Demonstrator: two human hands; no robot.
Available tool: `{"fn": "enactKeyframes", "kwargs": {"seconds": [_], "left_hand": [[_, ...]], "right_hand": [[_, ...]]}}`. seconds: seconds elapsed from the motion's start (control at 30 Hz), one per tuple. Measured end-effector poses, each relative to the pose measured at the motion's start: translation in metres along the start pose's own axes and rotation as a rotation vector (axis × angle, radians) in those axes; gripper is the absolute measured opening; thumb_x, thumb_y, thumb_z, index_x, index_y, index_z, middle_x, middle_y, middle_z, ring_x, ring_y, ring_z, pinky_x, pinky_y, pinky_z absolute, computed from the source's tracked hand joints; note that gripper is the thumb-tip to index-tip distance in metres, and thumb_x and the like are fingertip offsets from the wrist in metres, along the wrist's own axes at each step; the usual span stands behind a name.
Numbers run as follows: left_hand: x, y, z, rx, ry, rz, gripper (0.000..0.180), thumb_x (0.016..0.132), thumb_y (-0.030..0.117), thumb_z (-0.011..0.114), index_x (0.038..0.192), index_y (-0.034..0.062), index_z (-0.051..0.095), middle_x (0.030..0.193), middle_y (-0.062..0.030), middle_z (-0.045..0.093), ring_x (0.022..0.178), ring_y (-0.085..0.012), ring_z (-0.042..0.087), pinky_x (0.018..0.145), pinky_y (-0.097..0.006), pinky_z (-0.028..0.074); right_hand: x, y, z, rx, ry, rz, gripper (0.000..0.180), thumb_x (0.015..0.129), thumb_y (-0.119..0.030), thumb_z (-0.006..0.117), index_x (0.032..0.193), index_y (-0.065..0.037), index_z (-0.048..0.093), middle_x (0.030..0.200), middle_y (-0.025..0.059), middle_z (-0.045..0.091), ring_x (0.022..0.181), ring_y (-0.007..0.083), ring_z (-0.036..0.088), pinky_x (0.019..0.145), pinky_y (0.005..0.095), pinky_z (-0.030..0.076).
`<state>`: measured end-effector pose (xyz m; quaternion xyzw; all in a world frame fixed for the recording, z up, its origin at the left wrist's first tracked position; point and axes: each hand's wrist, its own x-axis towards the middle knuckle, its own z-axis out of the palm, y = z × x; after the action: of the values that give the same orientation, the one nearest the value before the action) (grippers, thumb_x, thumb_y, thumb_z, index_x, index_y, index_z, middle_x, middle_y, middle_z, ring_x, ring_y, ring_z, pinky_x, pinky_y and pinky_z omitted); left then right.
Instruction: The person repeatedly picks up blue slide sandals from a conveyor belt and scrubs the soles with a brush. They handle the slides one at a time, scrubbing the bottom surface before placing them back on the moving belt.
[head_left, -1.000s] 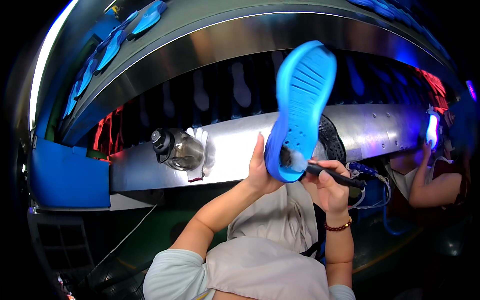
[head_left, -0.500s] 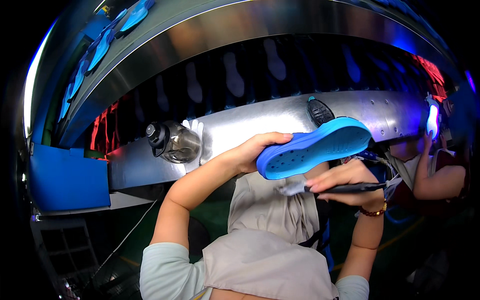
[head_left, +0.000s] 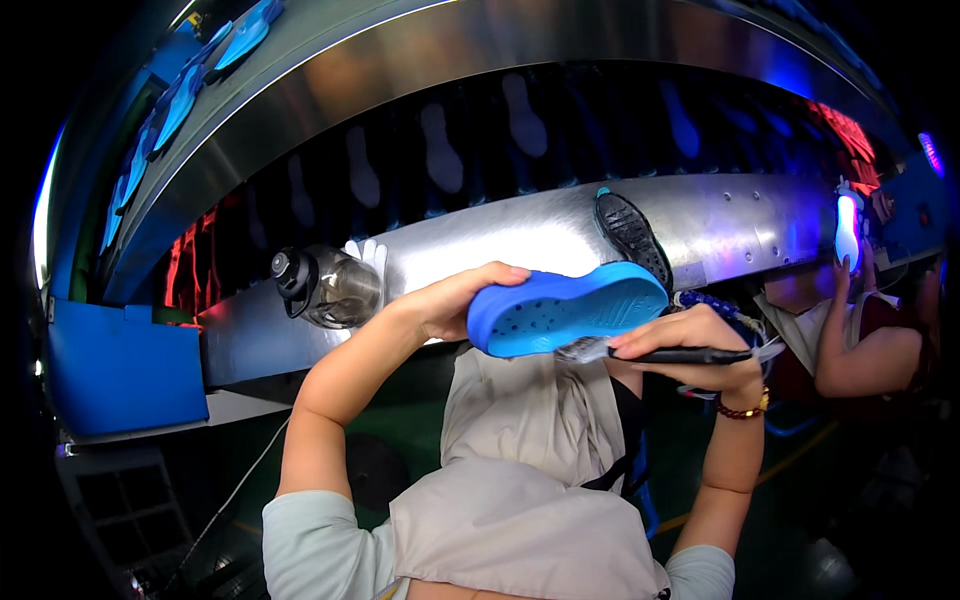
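Note:
My left hand (head_left: 452,308) grips a bright blue shoe sole (head_left: 570,312) by its left end, the thumb along the upper edge. The sole is tilted, so its lighter blue, holed inner face shows. In my right hand (head_left: 695,340) is a brush (head_left: 690,356) with a black handle, pinched between thumb and fingers. Its pale bristles lie against the lower edge of the sole, partly blurred. A black sole-shaped piece (head_left: 634,236) lies just beyond, on the metal ledge (head_left: 480,245).
A dark-lidded clear bottle (head_left: 345,292) stands left on the ledge, a white glove-like thing (head_left: 372,254) behind it. Sole shapes show in the dark opening behind. Blue soles (head_left: 180,100) lie upper left above a blue box (head_left: 125,365). At right, another person holds a glowing sole (head_left: 848,228).
The sole has come left and its right end has swung lower. The brush has risen from below to the sole's lower edge. More of the black piece shows.

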<state>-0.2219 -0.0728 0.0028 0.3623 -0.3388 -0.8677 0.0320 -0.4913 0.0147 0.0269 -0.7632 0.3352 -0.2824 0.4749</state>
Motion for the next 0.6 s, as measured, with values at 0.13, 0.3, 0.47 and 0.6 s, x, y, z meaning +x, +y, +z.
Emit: {"fn": "enactKeyframes", "kwargs": {"seconds": [0.13,0.3,0.47,0.6], "left_hand": [[-0.007,0.007,-0.007,-0.069,0.028,0.016,0.061,0.077,0.046,0.047,0.118,0.0006,0.047,0.104,-0.0215,0.054,0.084,-0.0323,0.058,0.058,-0.044,0.052],[-0.008,0.003,-0.031,-0.208,0.102,0.168,0.059,0.08,0.048,0.044,0.115,0.001,0.05,0.108,-0.0188,0.055,0.086,-0.0282,0.059,0.063,-0.044,0.052],[0.057,-0.031,-0.016,-0.706,-0.223,0.63,0.082,0.075,0.07,0.029,0.128,0.0069,0.034,0.125,-0.0132,0.044,0.111,-0.0378,0.044,0.093,-0.052,0.033],[0.073,-0.037,-0.006,-0.708,-0.261,0.514,0.093,0.072,0.076,0.016,0.127,0.003,0.033,0.114,-0.0203,0.048,0.106,-0.0377,0.046,0.092,-0.051,0.036]], "right_hand": [[0.0,0.005,0.001,0.218,0.299,0.223,0.02,0.068,0.003,0.065,0.088,0.001,0.064,0.093,0.0143,0.064,0.09,0.0211,0.061,0.079,0.0278,0.048],[-0.01,-0.001,0.012,0.09,0.217,0.091,0.02,0.065,0.004,0.067,0.085,0.001,0.065,0.088,0.015,0.065,0.075,0.0176,0.064,0.067,0.0248,0.051],[0.021,0.001,0.04,0.197,0.533,0.235,0.018,0.073,-0.002,0.064,0.09,0.005,0.063,0.071,0.0053,0.063,0.053,0.0054,0.054,0.047,0.0177,0.042],[0.04,0.021,0.042,0.271,0.618,0.329,0.018,0.074,-0.001,0.062,0.091,0.005,0.062,0.078,0.0093,0.064,0.068,0.0071,0.058,0.06,0.0182,0.045]]}}
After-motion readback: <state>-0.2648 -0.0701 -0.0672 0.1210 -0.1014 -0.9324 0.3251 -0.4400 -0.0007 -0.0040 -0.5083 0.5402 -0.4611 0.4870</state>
